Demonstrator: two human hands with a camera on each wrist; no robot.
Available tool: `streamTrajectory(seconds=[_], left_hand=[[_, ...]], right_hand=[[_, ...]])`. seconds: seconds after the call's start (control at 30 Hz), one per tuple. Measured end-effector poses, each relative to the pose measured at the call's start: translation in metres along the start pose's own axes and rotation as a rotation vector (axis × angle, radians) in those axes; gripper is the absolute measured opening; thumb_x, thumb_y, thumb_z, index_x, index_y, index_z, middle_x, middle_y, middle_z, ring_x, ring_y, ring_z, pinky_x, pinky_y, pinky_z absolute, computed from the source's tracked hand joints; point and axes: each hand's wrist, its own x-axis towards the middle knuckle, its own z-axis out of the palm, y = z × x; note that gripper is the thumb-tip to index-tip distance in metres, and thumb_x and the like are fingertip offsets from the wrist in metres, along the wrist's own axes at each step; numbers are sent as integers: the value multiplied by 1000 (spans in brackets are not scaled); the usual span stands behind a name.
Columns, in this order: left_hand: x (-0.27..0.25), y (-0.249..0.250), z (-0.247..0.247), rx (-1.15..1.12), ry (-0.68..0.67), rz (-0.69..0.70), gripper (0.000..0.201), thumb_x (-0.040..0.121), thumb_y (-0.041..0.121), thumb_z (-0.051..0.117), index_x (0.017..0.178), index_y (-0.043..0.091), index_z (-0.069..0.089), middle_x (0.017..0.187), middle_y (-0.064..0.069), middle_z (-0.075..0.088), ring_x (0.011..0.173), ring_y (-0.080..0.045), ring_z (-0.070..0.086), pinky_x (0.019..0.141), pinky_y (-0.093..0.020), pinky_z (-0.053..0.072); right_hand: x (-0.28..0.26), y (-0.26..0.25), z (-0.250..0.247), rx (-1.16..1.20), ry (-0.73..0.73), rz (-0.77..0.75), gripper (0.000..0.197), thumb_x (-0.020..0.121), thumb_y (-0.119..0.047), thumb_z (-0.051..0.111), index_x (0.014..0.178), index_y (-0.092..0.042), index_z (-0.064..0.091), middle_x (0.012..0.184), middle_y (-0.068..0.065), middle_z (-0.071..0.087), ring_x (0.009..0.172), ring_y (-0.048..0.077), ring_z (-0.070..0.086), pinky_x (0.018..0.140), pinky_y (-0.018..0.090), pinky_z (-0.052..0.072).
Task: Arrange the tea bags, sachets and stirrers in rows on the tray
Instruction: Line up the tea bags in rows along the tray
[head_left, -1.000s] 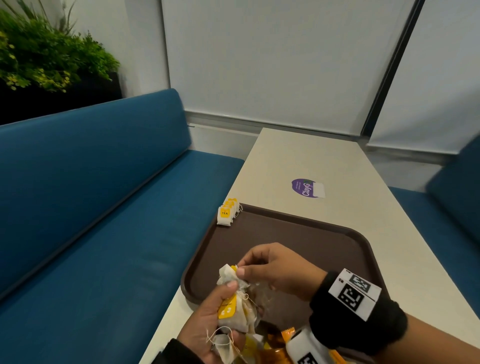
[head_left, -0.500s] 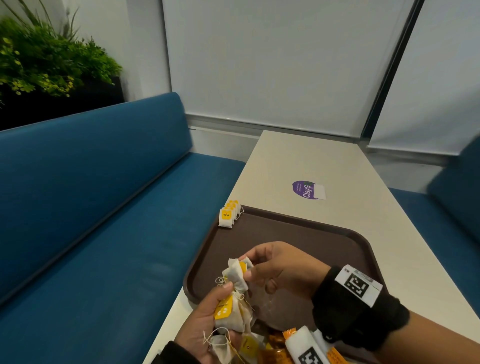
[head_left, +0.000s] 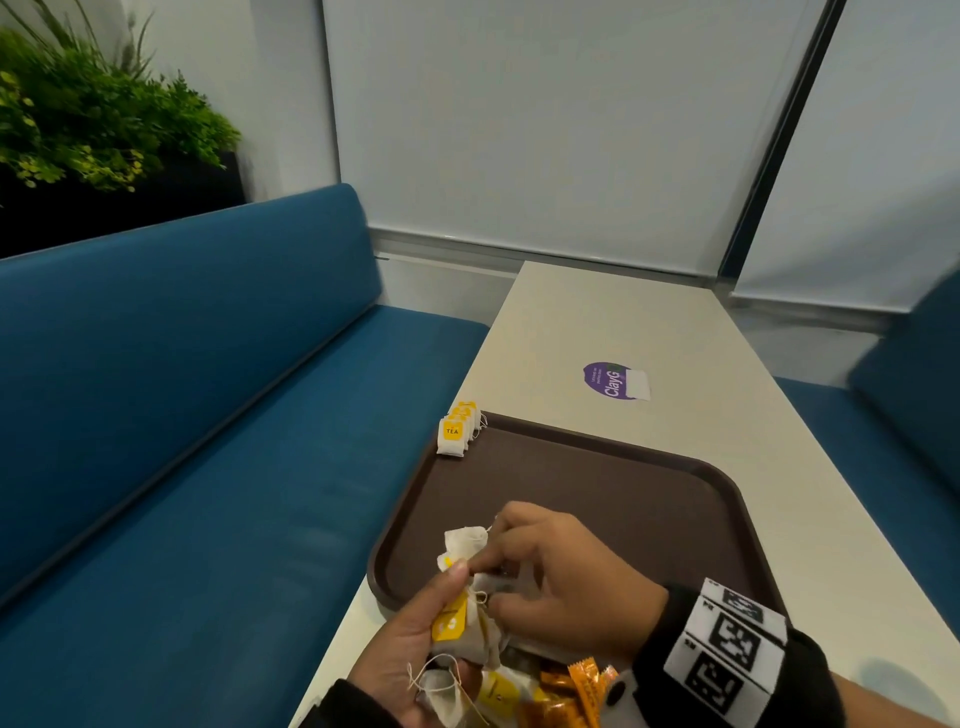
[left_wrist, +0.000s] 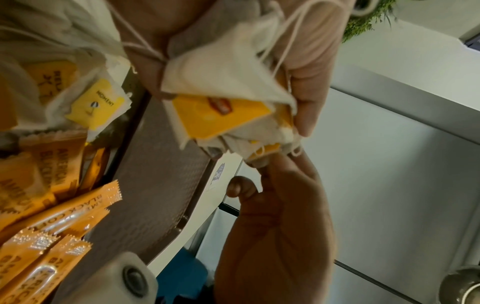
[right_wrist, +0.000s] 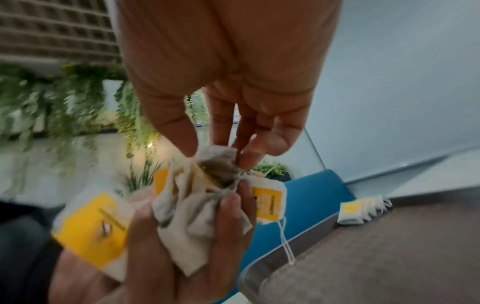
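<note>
My left hand (head_left: 415, 644) grips a tangled bunch of white tea bags (head_left: 465, 621) with yellow tags, over the near left corner of the brown tray (head_left: 597, 493). My right hand (head_left: 545, 571) pinches the topmost tea bag (head_left: 462, 543) of that bunch; in the right wrist view its fingertips (right_wrist: 192, 148) close on the bag (right_wrist: 218, 162) above the left hand (right_wrist: 155, 257). A short row of tea bags (head_left: 458, 434) stands at the tray's far left corner. Orange coffee sachets (head_left: 571, 696) and more tea bags (left_wrist: 96, 105) lie piled on the tray's near end. No stirrers show.
The tray sits on a long beige table (head_left: 649, 332) with a purple sticker (head_left: 613, 381) beyond it. Blue bench seats (head_left: 208, 415) run along both sides. A planter with green foliage (head_left: 93, 114) stands behind the left bench.
The right hand has come back down onto the bunch and taken hold of the top tea bag. The left hand has kept its hold on the bunch.
</note>
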Motion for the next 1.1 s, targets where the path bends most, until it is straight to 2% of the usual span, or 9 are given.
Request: streamTrajectory(seconds=[0.17, 0.27, 0.33, 0.43, 0.53, 0.7, 0.8, 0.97, 1.1], left_hand=[[-3, 2, -2, 114, -71, 39, 28, 79, 15, 56, 90, -8, 66, 63, -23, 61, 44, -30, 62, 38, -30, 51], [4, 5, -9, 279, -36, 118, 32, 72, 4, 69, 102, -5, 67, 89, -29, 65, 67, -34, 67, 59, -36, 55], [5, 8, -7, 371, -17, 158, 31, 71, 5, 73, 102, 0, 71, 103, -30, 65, 80, -36, 69, 69, -37, 55], [5, 12, -6, 348, -29, 169, 55, 51, 11, 88, 101, -2, 70, 88, -29, 67, 65, -34, 69, 52, -33, 55], [-4, 16, 6, 274, -74, 183, 73, 25, 6, 95, 94, -5, 72, 75, -29, 67, 52, -34, 67, 42, -32, 52], [-6, 23, 11, 226, -80, 223, 57, 42, 3, 86, 96, -4, 70, 68, -29, 64, 32, -26, 56, 29, -23, 43], [-1, 27, -2, 255, 39, 260, 42, 68, 8, 64, 109, -1, 66, 76, -26, 66, 42, -26, 62, 35, -22, 46], [3, 35, -13, 265, 149, 288, 26, 64, 5, 73, 90, 2, 75, 75, -27, 62, 47, -30, 61, 50, -32, 51], [3, 42, -18, 178, 243, 249, 18, 90, 9, 49, 96, 1, 64, 67, -22, 63, 62, -38, 60, 29, -26, 44]], right_hand=[[8, 0, -5, 328, 27, 209, 3, 88, -27, 64, 90, -27, 64, 87, -6, 64, 76, 0, 59, 57, 10, 46], [15, -2, -1, 421, 13, 347, 26, 86, -36, 64, 109, -24, 59, 90, 6, 66, 73, 7, 62, 48, 14, 45], [19, -2, 2, 364, -5, 331, 29, 86, -38, 64, 111, -24, 61, 90, 7, 67, 70, 6, 60, 53, 18, 49], [25, -1, 6, 336, 46, 297, 21, 83, -35, 69, 96, -18, 67, 90, 7, 70, 74, 10, 62, 70, 27, 54], [31, -1, 7, 455, 118, 343, 18, 79, -27, 75, 83, -11, 67, 74, 4, 67, 62, 9, 60, 53, 17, 50], [44, 2, 12, 531, 162, 401, 15, 76, -19, 78, 72, -13, 64, 65, -1, 65, 56, 7, 58, 43, 16, 43], [53, 5, 14, 668, 174, 448, 12, 79, -10, 74, 74, -6, 64, 58, 2, 62, 48, 7, 55, 42, 19, 42], [70, 9, 4, 777, 183, 473, 13, 76, -2, 73, 70, -5, 62, 57, 5, 62, 44, 9, 53, 44, 21, 40], [104, 30, -10, 634, 167, 496, 26, 74, 12, 66, 79, -11, 55, 62, 3, 54, 49, 11, 51, 38, 20, 39]])
